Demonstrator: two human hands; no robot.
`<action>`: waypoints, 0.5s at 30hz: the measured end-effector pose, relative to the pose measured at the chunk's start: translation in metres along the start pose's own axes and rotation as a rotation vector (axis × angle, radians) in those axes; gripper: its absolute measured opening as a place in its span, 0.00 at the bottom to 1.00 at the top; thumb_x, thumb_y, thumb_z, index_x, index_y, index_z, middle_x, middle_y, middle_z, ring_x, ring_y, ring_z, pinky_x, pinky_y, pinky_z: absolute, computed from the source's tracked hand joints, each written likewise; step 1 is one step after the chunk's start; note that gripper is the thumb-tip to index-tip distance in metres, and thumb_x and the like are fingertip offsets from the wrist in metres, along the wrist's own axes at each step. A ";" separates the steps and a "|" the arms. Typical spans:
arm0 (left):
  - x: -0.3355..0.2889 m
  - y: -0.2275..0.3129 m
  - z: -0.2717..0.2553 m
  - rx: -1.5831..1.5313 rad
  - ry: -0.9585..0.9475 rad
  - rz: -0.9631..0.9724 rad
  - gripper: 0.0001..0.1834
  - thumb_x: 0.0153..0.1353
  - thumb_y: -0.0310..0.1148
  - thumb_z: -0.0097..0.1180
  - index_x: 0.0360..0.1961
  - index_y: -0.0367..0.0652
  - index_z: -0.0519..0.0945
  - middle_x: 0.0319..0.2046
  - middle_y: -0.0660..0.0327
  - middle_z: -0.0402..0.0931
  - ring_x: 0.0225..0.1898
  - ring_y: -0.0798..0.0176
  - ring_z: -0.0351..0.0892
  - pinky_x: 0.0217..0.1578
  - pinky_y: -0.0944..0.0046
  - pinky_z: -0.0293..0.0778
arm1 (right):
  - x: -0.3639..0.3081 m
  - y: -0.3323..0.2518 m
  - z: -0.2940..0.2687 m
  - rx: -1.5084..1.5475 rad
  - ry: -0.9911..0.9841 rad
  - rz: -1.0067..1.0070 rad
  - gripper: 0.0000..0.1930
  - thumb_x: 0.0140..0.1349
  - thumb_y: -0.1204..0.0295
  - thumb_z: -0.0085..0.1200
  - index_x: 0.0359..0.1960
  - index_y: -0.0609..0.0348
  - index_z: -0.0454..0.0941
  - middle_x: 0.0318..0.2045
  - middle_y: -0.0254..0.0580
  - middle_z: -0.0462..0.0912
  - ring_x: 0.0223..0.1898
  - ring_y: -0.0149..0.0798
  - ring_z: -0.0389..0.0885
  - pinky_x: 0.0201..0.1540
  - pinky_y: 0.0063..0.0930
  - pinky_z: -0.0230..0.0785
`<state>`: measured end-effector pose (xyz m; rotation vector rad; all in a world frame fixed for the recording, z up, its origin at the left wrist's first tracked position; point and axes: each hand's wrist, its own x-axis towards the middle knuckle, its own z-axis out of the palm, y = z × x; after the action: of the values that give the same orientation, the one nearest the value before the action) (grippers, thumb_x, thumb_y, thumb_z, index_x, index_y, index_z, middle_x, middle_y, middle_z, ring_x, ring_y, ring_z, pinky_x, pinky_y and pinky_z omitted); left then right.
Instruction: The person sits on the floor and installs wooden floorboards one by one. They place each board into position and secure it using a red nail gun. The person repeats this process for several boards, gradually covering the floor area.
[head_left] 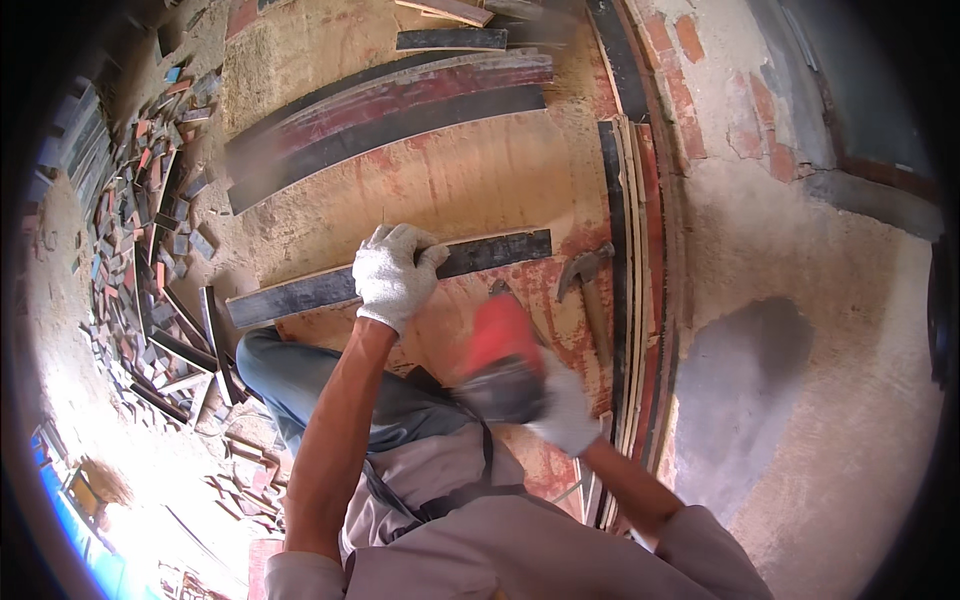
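My left hand [395, 272], in a pale knit glove, rests on a long narrow board strip [495, 252] with a black face. Its fingers are curled closed; a thin, nail-like sliver shows just beyond them, and whatever they pinch is hidden. Under the strip lies a wide wooden board [450, 190] with red stains. Nearer my body, my right hand [568, 408], also gloved, is closed around a red and black power tool [503, 350]. Motion blurs that tool, so its exact kind is unclear. A claw hammer [592, 300] lies to the right of it.
Black and dark red strips [390, 125] lie farther up the board. Long strips stand stacked along its right edge [628, 280]. Many offcuts [165, 240] litter the ground at left. On the right is a concrete floor [745, 230] with bricks set in it. My bent leg [310, 385] is close by.
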<state>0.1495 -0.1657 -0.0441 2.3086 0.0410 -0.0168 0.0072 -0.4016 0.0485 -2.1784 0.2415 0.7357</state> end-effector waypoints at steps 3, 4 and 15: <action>0.000 -0.001 0.000 0.002 0.001 0.021 0.07 0.50 0.34 0.72 0.27 0.48 0.85 0.28 0.62 0.84 0.36 0.54 0.82 0.40 0.54 0.76 | -0.009 -0.013 -0.068 0.210 -0.136 0.315 0.09 0.67 0.66 0.59 0.42 0.58 0.78 0.21 0.32 0.79 0.22 0.30 0.80 0.26 0.23 0.73; 0.000 0.000 0.000 0.009 0.000 0.009 0.07 0.50 0.34 0.72 0.27 0.48 0.85 0.29 0.62 0.84 0.36 0.54 0.82 0.40 0.54 0.76 | -0.001 -0.032 -0.082 0.464 -0.071 0.381 0.09 0.67 0.67 0.58 0.33 0.58 0.78 0.16 0.32 0.75 0.15 0.29 0.73 0.21 0.27 0.68; 0.001 -0.001 -0.002 0.034 -0.012 0.023 0.07 0.50 0.35 0.72 0.27 0.48 0.85 0.28 0.62 0.83 0.35 0.54 0.82 0.39 0.54 0.75 | 0.038 -0.056 -0.119 0.521 0.081 0.367 0.04 0.62 0.74 0.56 0.32 0.62 0.80 0.14 0.35 0.71 0.13 0.33 0.70 0.19 0.28 0.65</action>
<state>0.1500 -0.1637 -0.0438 2.3422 0.0086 -0.0195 0.1104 -0.4513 0.1223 -1.6810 0.7988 0.6884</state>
